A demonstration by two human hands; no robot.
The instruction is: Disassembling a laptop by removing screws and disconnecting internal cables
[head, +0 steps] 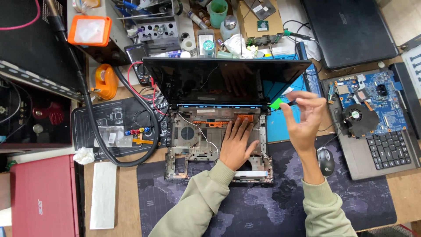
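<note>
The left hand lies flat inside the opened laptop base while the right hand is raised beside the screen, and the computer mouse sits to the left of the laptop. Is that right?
Not quite. The computer mouse sits to the right of the opened laptop base, below the raised right hand. The head view shows this. The left hand does lie flat inside the base.

Mouse (326,160) right of laptop base (193,145)
</note>
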